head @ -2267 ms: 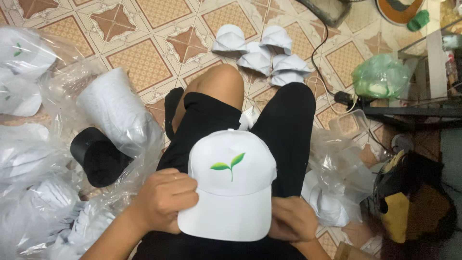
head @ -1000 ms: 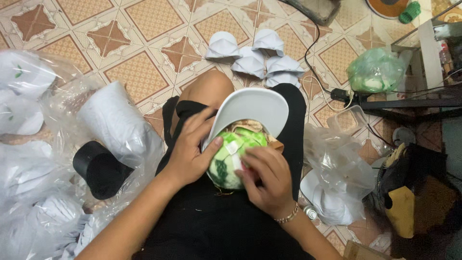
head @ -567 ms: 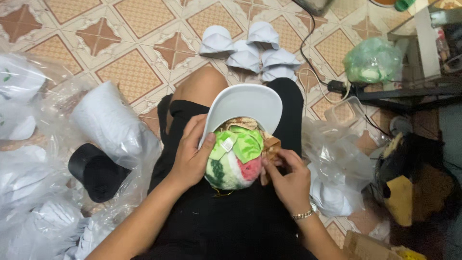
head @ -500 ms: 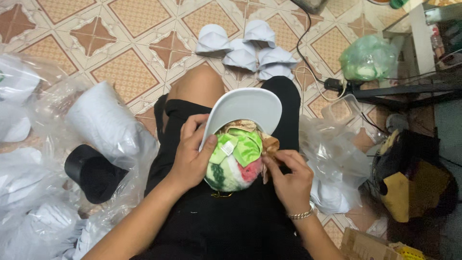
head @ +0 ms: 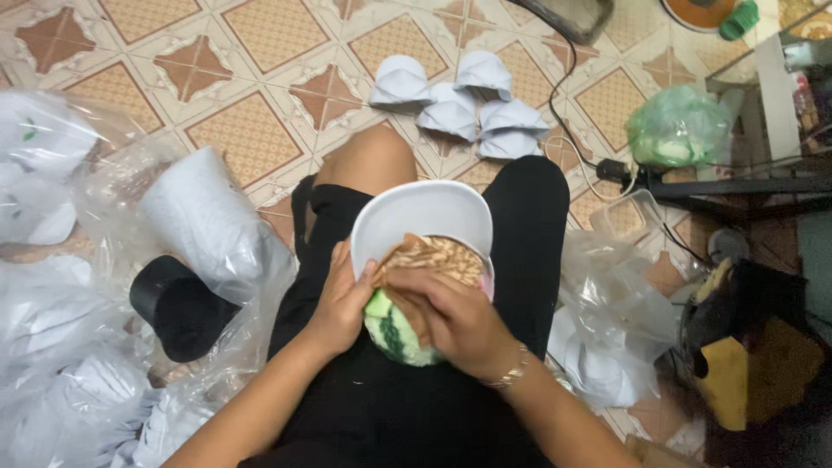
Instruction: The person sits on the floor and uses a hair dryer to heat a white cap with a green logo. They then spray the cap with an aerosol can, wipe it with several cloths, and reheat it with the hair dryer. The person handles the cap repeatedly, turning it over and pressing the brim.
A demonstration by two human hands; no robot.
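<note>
On the person's lap lay an upturned white cap, brim pointing away. The left hand clasped its left side, fingers curled on the rim. The right hand pressed flat on a brown paper wad and green stuffing inside the cap's crown.

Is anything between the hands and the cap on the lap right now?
Nothing visible. The left hand grips the upturned white cap at its side, and the right hand presses straight onto the green-patterned stuffing and brown paper inside it.
</note>
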